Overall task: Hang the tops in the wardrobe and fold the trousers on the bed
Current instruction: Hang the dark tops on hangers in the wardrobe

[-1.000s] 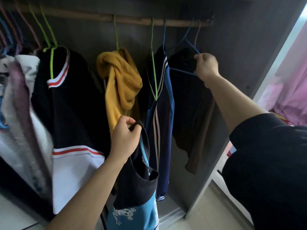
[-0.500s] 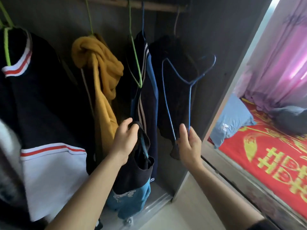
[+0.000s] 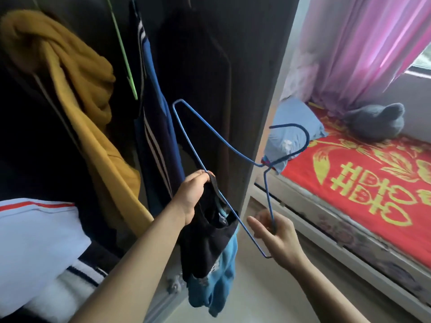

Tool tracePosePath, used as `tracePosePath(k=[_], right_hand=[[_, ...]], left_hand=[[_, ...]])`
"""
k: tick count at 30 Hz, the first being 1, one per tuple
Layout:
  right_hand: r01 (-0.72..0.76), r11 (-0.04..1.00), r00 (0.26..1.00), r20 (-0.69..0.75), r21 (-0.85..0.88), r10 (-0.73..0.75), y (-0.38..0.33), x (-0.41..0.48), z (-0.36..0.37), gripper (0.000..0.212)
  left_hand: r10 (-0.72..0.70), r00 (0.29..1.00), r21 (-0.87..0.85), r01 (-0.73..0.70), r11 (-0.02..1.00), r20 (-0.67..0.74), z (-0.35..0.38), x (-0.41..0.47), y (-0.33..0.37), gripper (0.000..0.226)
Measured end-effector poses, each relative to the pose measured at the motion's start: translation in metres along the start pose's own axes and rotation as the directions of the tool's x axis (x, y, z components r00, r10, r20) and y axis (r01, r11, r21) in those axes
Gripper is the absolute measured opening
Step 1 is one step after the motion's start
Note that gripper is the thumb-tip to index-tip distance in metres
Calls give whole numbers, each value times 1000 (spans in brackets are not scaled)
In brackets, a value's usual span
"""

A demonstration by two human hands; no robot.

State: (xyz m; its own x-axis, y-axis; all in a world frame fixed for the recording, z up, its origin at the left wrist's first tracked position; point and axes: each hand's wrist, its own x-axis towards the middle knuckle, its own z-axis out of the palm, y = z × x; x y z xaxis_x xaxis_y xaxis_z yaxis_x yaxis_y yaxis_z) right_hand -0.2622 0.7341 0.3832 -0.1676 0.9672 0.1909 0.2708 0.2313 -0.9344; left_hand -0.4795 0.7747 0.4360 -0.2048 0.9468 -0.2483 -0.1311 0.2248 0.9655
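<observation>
Item: one dark top (image 3: 205,243), one blue wire hanger (image 3: 263,163), two hands, at the wardrobe (image 3: 256,66).
We count one left hand (image 3: 193,194), fingers curled round the top's neckline, the top hanging below it before the wardrobe; one right hand (image 3: 277,238), pinching the hanger's lower arm, the other fingers loosely extended. The hanger's long bar crosses the neck opening; we cannot tell if it is threaded through. Inside we count one mustard garment (image 3: 77,94), one navy striped jacket (image 3: 151,127), one green hanger (image 3: 126,59), one white garment with red stripe (image 3: 35,224). Room: pale floor (image 3: 245,299), one bed (image 3: 373,183) with a red cover, one blue pillow (image 3: 291,127), pink curtain (image 3: 361,43).
</observation>
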Motion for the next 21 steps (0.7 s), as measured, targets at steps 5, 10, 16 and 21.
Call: tracePosePath(k=[5,10,16,21], right_hand=[[67,972,994,-100,226,-45,-38,25,-33,25],[79,996,983,-163,-35,-83,-30,6,-82,27],[-32,959,993,-116,-281,0,-7,-31,-167,38],[-82,923,993,49,-376,108,-6,-31,-199,33]], left_hand=[[180,982,298,-190,936,59,41,-4,-4,19],[306,925,491,-163,856,-226,70,11,-10,7],[426,853,632,-156,759,-302,101,24,-8,6],[457,873,677,-234,698,-170,143,17,-6,9]])
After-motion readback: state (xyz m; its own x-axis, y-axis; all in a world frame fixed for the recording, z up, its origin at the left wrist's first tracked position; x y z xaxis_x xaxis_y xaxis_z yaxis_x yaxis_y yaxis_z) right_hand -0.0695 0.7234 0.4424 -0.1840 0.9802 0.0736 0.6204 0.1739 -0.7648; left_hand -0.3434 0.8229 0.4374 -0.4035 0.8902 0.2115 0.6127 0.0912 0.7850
